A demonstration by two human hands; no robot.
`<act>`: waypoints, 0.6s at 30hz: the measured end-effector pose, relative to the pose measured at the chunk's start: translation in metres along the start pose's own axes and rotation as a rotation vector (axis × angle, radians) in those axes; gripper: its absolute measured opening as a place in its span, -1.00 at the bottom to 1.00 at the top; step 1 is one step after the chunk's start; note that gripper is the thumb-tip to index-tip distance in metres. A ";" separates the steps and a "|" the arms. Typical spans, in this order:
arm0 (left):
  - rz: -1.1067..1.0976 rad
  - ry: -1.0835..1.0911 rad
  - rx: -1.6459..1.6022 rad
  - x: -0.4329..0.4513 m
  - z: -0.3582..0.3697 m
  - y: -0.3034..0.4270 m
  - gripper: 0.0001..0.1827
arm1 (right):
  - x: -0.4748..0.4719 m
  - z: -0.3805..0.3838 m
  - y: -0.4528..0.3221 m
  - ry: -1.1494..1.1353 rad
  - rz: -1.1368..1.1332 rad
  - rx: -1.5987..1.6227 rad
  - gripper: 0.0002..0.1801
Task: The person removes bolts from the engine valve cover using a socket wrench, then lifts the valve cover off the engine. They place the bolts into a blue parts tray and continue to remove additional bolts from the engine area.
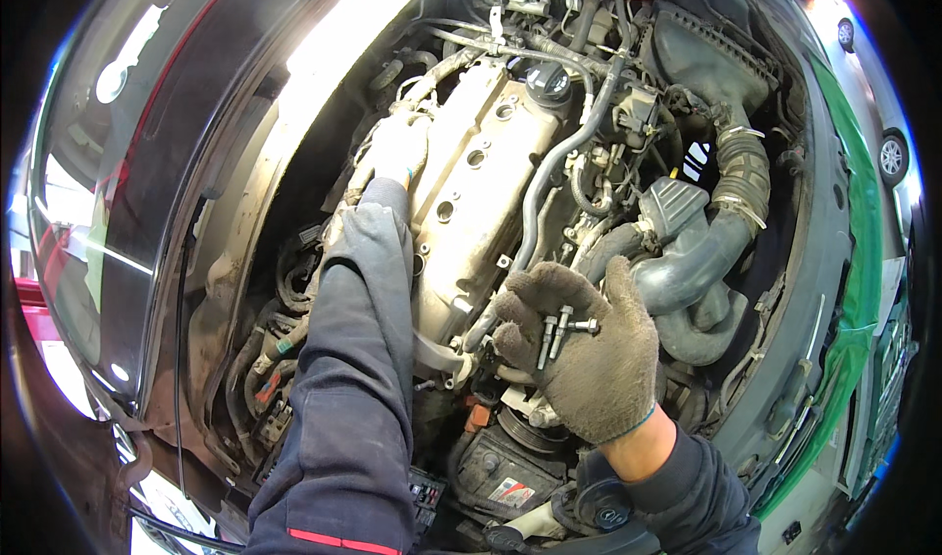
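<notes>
My right hand (589, 356), in a brown knit glove, is palm up above the near end of the engine. Three small metal flange bolts (561, 330) lie in its palm, below the partly curled fingers. My left hand (401, 143) reaches to the left side of the pale metal valve cover (471, 179), by a wiring harness. Glare washes it out and its fingertips are hidden, so whether it holds anything cannot be told. The black oil filler cap (547, 84) sits at the cover's far end. Several round holes run along the cover.
A black hose (541, 194) runs along the cover's right side. Farther right are the ribbed air intake duct (742, 165) and the air filter housing (706, 54). A car battery (508, 474) lies below my right hand. Green sheeting (857, 260) covers the right fender edge. The raised hood is at left.
</notes>
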State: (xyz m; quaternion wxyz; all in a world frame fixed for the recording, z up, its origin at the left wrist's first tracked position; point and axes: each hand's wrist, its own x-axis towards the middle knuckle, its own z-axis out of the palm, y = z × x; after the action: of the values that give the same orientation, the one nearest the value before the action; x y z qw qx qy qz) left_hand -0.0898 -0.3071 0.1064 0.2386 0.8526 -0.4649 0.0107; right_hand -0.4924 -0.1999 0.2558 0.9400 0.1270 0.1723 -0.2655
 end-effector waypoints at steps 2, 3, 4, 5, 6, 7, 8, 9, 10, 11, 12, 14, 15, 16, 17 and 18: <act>0.000 0.058 0.073 0.002 0.006 0.004 -0.48 | 0.000 -0.002 -0.001 0.004 -0.006 -0.004 -0.20; -0.017 0.022 0.036 0.002 0.009 0.007 -0.47 | 0.001 -0.002 -0.002 0.005 -0.013 -0.008 -0.20; -0.017 0.044 0.058 -0.001 0.015 0.011 -0.50 | 0.001 -0.003 -0.004 0.007 -0.020 -0.012 -0.20; -0.015 0.071 0.084 -0.002 0.015 0.015 -0.52 | -0.001 -0.003 -0.004 0.015 -0.020 -0.010 -0.20; 0.004 0.070 0.024 0.001 0.007 0.009 -0.54 | 0.000 0.000 -0.002 0.002 -0.009 -0.006 -0.20; 0.020 0.065 -0.035 0.000 0.005 -0.005 -0.57 | 0.001 0.002 0.000 -0.008 0.006 0.000 -0.20; 0.087 0.032 0.018 0.011 0.008 -0.030 -0.60 | 0.003 0.004 0.002 0.004 0.005 -0.038 -0.19; 0.058 0.001 -0.039 0.010 0.002 -0.028 -0.58 | 0.003 0.005 0.002 0.009 0.008 -0.038 -0.19; 0.028 0.003 -0.028 0.007 0.013 -0.015 -0.55 | 0.000 0.005 -0.002 0.034 -0.009 -0.042 -0.19; -0.003 0.005 -0.016 0.006 0.024 -0.002 -0.53 | -0.001 0.003 -0.004 0.059 -0.025 -0.046 -0.19; -0.009 0.032 0.078 0.008 0.006 -0.004 -0.48 | -0.002 0.005 0.000 0.040 -0.016 -0.038 -0.19; -0.073 0.024 0.105 -0.006 0.017 0.016 -0.46 | -0.003 0.008 0.001 0.150 -0.055 -0.084 -0.23; -0.102 0.031 0.071 -0.008 0.009 0.024 -0.47 | -0.003 0.012 0.000 0.186 -0.069 -0.110 -0.25; -0.005 0.065 0.030 -0.002 0.006 0.007 -0.48 | -0.002 0.005 0.000 0.063 -0.012 -0.059 -0.20; 0.094 0.097 -0.009 0.003 0.005 -0.018 -0.49 | -0.002 0.006 0.002 0.038 0.012 -0.055 -0.20; 0.191 0.108 -0.069 -0.001 0.004 -0.016 -0.50 | -0.002 0.004 0.003 0.035 0.018 -0.052 -0.20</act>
State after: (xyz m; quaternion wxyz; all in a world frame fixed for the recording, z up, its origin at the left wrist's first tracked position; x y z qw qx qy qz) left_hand -0.0785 -0.3005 0.0962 0.2906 0.7937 -0.5306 0.0633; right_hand -0.4909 -0.1982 0.2607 0.9422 0.1087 0.1945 -0.2502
